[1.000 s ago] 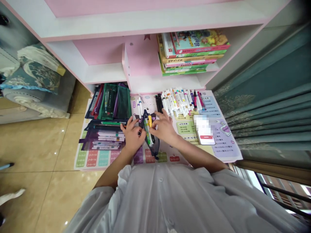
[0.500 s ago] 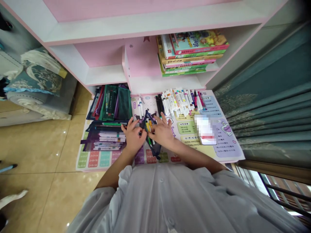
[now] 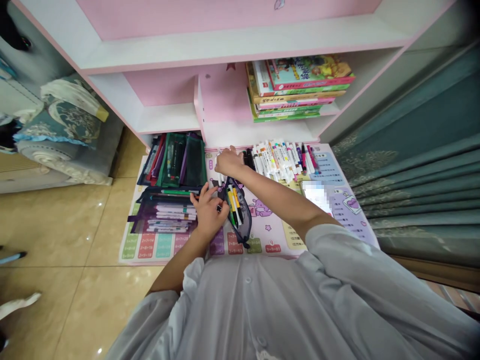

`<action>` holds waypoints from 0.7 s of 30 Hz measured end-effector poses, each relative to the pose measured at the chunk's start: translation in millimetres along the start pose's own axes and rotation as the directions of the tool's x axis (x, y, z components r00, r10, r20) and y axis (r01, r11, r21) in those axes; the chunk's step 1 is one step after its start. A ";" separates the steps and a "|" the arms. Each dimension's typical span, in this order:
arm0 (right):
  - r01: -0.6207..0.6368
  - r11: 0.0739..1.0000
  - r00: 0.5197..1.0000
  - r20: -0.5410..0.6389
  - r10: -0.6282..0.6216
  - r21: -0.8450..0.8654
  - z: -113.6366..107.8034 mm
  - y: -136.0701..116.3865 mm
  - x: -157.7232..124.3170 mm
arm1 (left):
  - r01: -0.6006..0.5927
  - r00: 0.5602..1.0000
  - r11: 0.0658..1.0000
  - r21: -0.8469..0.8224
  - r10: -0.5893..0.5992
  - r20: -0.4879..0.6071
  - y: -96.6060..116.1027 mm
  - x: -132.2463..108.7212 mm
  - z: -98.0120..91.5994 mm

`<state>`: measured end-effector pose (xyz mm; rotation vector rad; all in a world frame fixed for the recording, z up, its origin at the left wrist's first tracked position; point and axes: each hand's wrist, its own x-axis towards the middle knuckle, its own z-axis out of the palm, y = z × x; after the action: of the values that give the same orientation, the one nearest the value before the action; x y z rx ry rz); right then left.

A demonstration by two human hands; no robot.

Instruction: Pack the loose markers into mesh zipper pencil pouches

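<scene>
Your dark mesh pouch [image 3: 245, 220] lies on the printed mat [image 3: 262, 235] just in front of you, mouth gaping upward, with yellow pens [image 3: 236, 197] and a green pen [image 3: 231, 219] among those inside. Your left hand [image 3: 209, 212] seems to pinch its left rim between thumb and forefinger, the other fingers lifted and spread. Your right hand [image 3: 229, 161] is over the white pens [image 3: 219, 178] near the pouch's far end; its fingertips are hidden, so I can't tell whether they have closed on anything. Expect the pouch to be light and floppy, apt to sag, so its firmer edging is the best place to hold it. The pens should be light, stiff and smooth, prone to roll; take them around the middle of the barrel. For writing, the mat carries times-table sums, "2×8=16" and "9×9=81" among them, plus lettering too small to make out. The top book [image 3: 307, 72] has a Chinese title I can't read for sure, and the screen of the phone [image 3: 315, 192] is blurred.
</scene>
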<state>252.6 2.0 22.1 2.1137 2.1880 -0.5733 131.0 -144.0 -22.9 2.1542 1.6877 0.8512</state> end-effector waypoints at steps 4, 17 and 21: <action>-0.077 0.995 0.995 0.059 0.081 -0.070 12.1 -1.8 23.3 | 0.004 1.000 1.000 -0.004 -0.004 0.004 0.4 0.5 -0.9; -0.080 0.994 0.990 0.111 0.089 -0.081 16.6 -4.1 33.1 | 0.003 1.000 1.000 0.003 -0.003 0.020 -2.7 -0.4 1.0; -0.079 0.994 0.989 0.118 0.087 -0.070 18.8 -3.6 34.0 | 0.008 1.000 1.000 0.012 -0.008 0.028 -3.0 -0.2 1.3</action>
<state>242.7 29.0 -4.3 2.0684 2.0163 -0.5981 129.4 -143.2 -25.6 2.1552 1.6908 0.8067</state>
